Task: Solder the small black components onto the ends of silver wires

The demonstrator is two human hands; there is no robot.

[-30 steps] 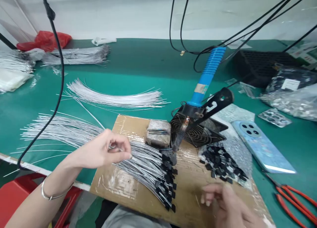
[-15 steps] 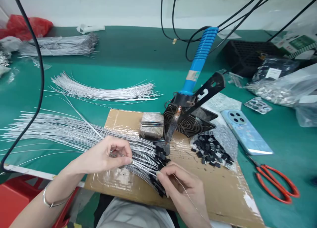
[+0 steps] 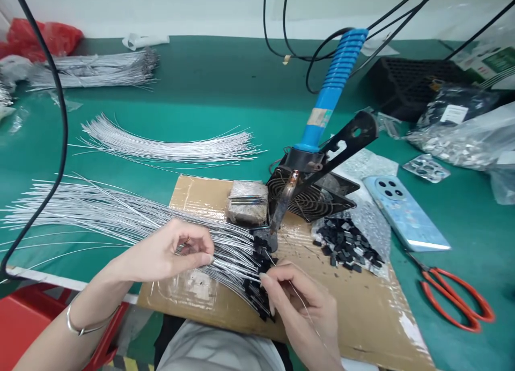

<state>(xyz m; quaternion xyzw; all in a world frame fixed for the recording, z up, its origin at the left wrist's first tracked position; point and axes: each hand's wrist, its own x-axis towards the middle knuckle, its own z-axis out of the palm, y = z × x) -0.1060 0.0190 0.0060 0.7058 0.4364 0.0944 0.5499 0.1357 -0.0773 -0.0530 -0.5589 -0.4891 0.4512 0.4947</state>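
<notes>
My left hand (image 3: 177,250) is closed in a pinch around white wire (image 3: 235,267), above a thick bundle of grey-white wires (image 3: 100,204). My right hand (image 3: 303,312) is also closed, with thumb and forefinger at the wire's right end. A thin silvery solder wire (image 3: 301,301) runs through its fingers. Small black pieces (image 3: 261,304) cap the bundle's right ends, just left of my right hand. Above them, a soldering iron with a blue handle (image 3: 338,75) is held in a stand (image 3: 341,151), its tip pointing down. What lies inside my right fingertips is hidden.
Cardboard (image 3: 362,317) lies under the work. A wrapped block (image 3: 247,202), a fan (image 3: 309,196) and loose black pieces (image 3: 350,245) sit on or near it. A phone (image 3: 406,212) and red-handled scissors (image 3: 456,298) lie right. Another wire bundle (image 3: 169,145) lies behind; a black cable (image 3: 60,118) hangs left.
The loose wire slanting above the bundle has swung down and left, nearer the other wires. My right hand has shifted slightly right; my left hand stays nearly still. The view has shifted slightly.
</notes>
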